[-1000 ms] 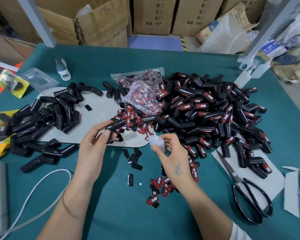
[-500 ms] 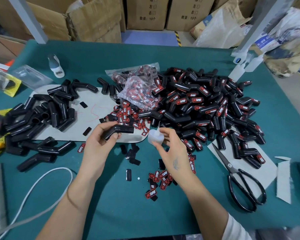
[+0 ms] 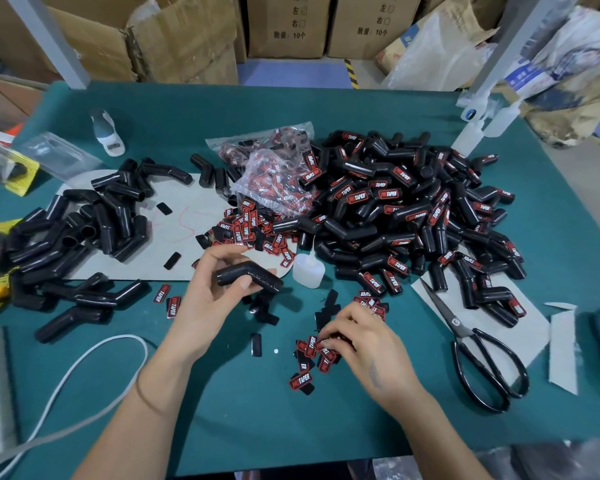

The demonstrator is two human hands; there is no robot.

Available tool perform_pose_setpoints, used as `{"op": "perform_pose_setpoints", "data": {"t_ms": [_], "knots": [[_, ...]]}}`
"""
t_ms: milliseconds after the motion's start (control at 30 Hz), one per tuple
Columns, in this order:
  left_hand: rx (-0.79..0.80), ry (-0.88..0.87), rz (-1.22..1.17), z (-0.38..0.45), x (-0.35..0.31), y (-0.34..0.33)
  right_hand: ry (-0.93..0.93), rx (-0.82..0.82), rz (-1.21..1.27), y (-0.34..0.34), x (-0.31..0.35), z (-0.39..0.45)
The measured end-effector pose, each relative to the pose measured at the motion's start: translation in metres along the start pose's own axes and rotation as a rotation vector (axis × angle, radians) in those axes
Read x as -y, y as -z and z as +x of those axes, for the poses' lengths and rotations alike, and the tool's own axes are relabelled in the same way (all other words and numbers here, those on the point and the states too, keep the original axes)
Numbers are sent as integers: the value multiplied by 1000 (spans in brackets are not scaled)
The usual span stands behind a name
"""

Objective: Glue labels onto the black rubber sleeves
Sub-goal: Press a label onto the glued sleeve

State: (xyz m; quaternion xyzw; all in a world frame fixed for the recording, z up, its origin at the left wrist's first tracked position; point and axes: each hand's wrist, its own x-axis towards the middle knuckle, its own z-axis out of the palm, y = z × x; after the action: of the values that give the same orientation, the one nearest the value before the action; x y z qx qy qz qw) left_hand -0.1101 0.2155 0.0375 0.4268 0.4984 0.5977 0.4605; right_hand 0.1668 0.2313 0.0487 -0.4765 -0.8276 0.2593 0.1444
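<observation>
- Holding a bent black rubber sleeve point(image 3: 248, 277) just above the tabletop point(image 3: 326, 427), the left hand point(image 3: 212, 292) curls fingers and thumb round its middle, so the grip is holding the sleeve with one limb turned up, probably to present a clean face for a label.
- The right hand point(image 3: 364, 344) reaches down into a small scatter of red-and-black labels point(image 3: 312, 351) at the near centre; its fingertips are bent onto them, seemingly pinching one, though I cannot tell whether a label is actually caught yet.
- A small clear glue bottle point(image 3: 307, 271) stands upright between the two hands, nozzle up, close enough to be taken again without reaching.
- Bare sleeves point(image 3: 84, 223) lie heaped on the left over a pale card sheet point(image 3: 184, 216), while the labelled sleeves point(image 3: 413, 216) pile up on the right: this looks like a left-to-right flow from unfinished to finished, with the right heap much the larger.
- More labels spill from a clear plastic bag point(image 3: 274, 174) at the middle of the work area.
- Black scissors point(image 3: 478, 355) rest on another pale sheet to the right; a white cord point(image 3: 84, 368) loops at the near left.
- Green matting covers the tabletop; beyond its far edge stand cardboard boxes point(image 3: 284, 26), plastic bags and grey metal posts, suggesting a storeroom or packing workshop.
</observation>
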Motion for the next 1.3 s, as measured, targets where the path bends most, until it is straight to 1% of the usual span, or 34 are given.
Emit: {"op": "perform_pose_setpoints", "data": {"t_ms": [233, 300, 400, 467, 533, 667, 767, 833, 967, 1200, 1300], "knots": [[88, -40, -103, -4, 0, -2, -3, -10, -29, 4, 2, -1], [101, -59, -105, -5, -1, -1, -19, 6, 33, 9, 1, -2], [72, -57, -88, -6, -2, 0, 6, 27, 255, 25, 8, 2], [52, -57, -67, -6, -3, 0, 63, -5, 423, 34, 25, 10], [35, -62, -57, -7, -4, 1, 77, -9, 608, 37, 47, 22], [-8, -60, -76, -7, -8, 2, 92, 74, 955, 29, 83, 50], [-18, -54, -145, -7, -10, 2, 47, 94, 1138, 19, 90, 58], [-7, -66, -178, -8, -12, 0, 19, 96, 1175, 15, 87, 57], [82, -82, -210, -9, -12, 0, -45, 84, 1223, 13, 76, 55], [200, -112, -130, -8, -5, 3, -132, 235, 1318, 9, 75, 56], [221, -103, -81, -8, 0, 7, -151, 261, 1307, 8, 77, 55]]}}
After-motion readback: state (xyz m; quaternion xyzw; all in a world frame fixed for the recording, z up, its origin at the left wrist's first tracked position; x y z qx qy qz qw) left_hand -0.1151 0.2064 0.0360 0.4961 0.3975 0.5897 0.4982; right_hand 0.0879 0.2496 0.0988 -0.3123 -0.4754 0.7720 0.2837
